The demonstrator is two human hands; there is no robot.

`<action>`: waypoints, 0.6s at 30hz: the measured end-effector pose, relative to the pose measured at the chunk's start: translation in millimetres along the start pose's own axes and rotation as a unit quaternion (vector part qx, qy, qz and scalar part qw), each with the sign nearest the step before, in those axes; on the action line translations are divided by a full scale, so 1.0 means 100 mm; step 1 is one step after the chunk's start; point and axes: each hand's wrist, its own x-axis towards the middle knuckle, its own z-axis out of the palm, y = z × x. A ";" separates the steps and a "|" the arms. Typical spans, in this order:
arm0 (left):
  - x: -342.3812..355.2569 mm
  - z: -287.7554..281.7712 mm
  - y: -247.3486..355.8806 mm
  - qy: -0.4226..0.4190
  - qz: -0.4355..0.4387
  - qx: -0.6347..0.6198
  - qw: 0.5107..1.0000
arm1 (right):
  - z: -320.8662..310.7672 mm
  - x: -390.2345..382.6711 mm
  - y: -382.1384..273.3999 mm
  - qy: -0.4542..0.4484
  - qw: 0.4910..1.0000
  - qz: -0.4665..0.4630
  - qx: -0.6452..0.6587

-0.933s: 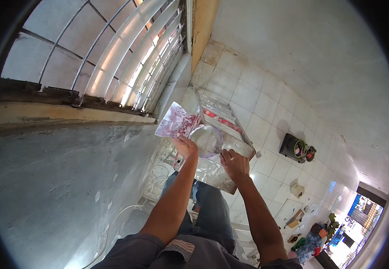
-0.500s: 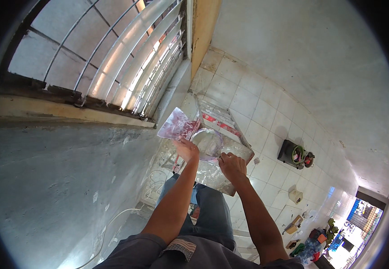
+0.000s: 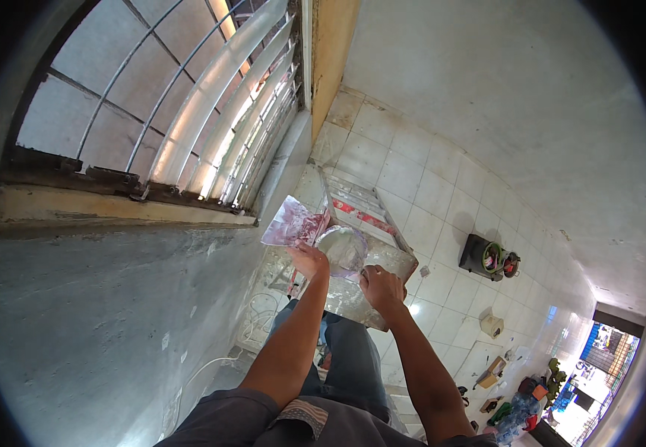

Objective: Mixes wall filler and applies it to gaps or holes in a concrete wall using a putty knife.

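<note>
High on a stepladder (image 3: 371,223) beside a grey wall (image 3: 114,313), left hand (image 3: 309,259) pinching a pink-stained cloth (image 3: 292,223), long axis toward ten o'clock, right hand (image 3: 380,286) clasping a clear round container (image 3: 342,249) on the ladder top, hands apart.

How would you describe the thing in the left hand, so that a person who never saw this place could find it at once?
Start from the barred window in the grey wall and look just below its sill, above the stepladder. There the left hand holds up a thin flat sheet by its lower edge. It is whitish with purple-red blotches, unlike the round, clear, shiny piece beside it.
</note>
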 end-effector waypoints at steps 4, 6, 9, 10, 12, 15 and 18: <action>-0.07 -0.08 0.23 -0.060 -0.071 0.011 0.996 | 0.11 -0.16 0.09 0.064 0.998 -0.005 0.028; 0.01 -0.06 0.11 -0.045 -0.049 0.016 0.998 | 0.06 -0.08 -0.07 0.030 0.999 0.012 0.028; 0.00 0.00 0.06 -0.005 -0.016 -0.006 1.000 | 0.03 -0.05 -0.11 0.026 0.999 0.029 0.032; -0.01 0.03 0.06 -0.008 -0.018 -0.005 1.000 | 0.04 -0.06 -0.10 0.039 0.998 0.031 0.045; -0.03 0.05 0.06 -0.025 -0.034 0.002 0.999 | 0.13 -0.10 0.00 0.060 0.994 0.024 0.087; 0.05 0.08 -0.08 0.029 0.002 -0.018 0.999 | 0.11 -0.07 0.01 0.050 0.988 0.008 0.149; 0.02 0.06 -0.07 -0.006 -0.002 0.018 1.000 | 0.09 -0.13 0.00 0.044 0.985 0.019 0.163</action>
